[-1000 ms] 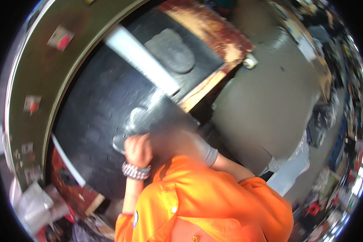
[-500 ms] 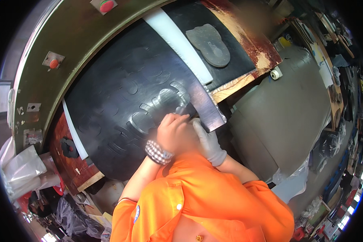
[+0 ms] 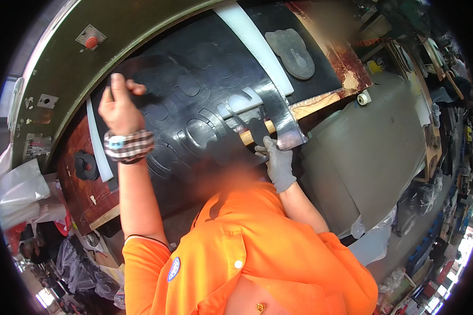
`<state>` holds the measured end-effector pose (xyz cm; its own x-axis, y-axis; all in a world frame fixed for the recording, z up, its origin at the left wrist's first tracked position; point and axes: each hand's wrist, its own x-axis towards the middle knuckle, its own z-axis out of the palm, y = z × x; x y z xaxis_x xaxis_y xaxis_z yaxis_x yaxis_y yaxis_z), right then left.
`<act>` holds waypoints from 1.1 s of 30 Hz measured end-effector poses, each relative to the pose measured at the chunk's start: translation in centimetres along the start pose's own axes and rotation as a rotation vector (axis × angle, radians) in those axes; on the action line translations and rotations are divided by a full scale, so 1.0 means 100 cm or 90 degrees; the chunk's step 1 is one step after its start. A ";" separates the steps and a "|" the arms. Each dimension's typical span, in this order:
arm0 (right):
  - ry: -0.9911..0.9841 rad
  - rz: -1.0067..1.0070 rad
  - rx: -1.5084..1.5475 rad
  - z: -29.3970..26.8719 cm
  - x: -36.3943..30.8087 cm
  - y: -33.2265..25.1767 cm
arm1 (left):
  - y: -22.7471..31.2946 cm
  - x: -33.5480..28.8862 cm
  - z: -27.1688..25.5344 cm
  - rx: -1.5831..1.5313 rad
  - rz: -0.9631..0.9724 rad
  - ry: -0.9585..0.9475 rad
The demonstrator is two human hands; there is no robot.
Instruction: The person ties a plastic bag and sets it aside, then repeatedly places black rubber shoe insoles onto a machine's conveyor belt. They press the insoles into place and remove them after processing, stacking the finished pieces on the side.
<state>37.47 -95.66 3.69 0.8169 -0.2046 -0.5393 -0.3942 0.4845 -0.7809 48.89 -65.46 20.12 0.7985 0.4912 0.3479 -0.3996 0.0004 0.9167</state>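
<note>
A large glossy black sheet lies before me, marked with several curved cut outlines. My left hand, bare with a checked band at the wrist, is raised over its far left part. Its fingers are apart, and I make out nothing between them. My right hand, in a grey glove, is at the sheet's near right edge. Its fingers are closed on a dark cut-out piece, whose full shape is hard to make out. Beside it, a gap in the sheet shows a white strip and a wooden edge.
A grey sole-shaped piece lies beyond a long white strip. Along the far left runs a green machine frame with a red button. A black ring-like piece lies at left. Grey sheets are stacked at right.
My left hand has moved from beside the right one to the far left. The right hand has shifted slightly right, and a gap now shows in the sheet beside it.
</note>
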 end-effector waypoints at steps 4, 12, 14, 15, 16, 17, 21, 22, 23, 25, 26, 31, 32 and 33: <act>-0.097 0.163 0.056 -0.003 -0.019 0.002 | 0.023 -0.014 -0.016 0.319 0.156 -0.109; -0.480 0.081 0.120 0.014 -0.075 -0.009 | -0.030 -0.195 0.000 0.412 0.233 -0.527; -0.482 0.154 0.082 0.020 -0.077 -0.013 | -0.041 -0.204 -0.008 0.403 0.155 -0.499; -0.441 0.178 0.115 0.025 -0.078 -0.012 | -0.044 -0.204 -0.010 0.415 0.148 -0.485; -0.447 -0.033 -0.123 0.030 -0.079 -0.011 | -0.046 -0.203 -0.012 0.407 0.101 -0.470; -0.407 -0.182 -0.268 0.034 -0.081 -0.008 | -0.047 -0.202 -0.013 0.372 0.117 -0.460; -0.190 -0.053 -0.062 0.053 -0.083 0.012 | -0.046 -0.201 -0.012 0.300 0.041 -0.430; -0.164 -0.043 -0.062 0.054 -0.082 0.015 | -0.045 -0.204 -0.011 0.273 0.025 -0.432; -0.155 -0.023 -0.053 0.055 -0.079 0.019 | -0.046 -0.206 -0.012 0.290 0.030 -0.429; -0.152 0.007 -0.027 0.053 -0.072 0.024 | -0.049 -0.211 -0.015 0.301 0.022 -0.411; -0.164 0.008 -0.067 0.051 -0.068 0.027 | -0.052 -0.213 -0.016 0.317 0.006 -0.397; -0.161 0.022 -0.135 0.045 -0.049 0.050 | -0.048 -0.194 -0.012 0.245 -0.033 -0.308; -0.154 0.035 -0.130 0.045 -0.046 0.055 | -0.041 -0.187 -0.010 0.227 -0.100 -0.265; -0.139 0.036 -0.131 0.044 -0.042 0.059 | -0.034 -0.160 -0.013 0.355 -0.099 -0.182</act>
<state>33.57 -88.18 2.76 0.8538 0.0158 -0.5203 -0.5000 0.3033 -0.8112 36.90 -72.18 11.18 0.9473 0.2710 0.1708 -0.0370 -0.4371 0.8986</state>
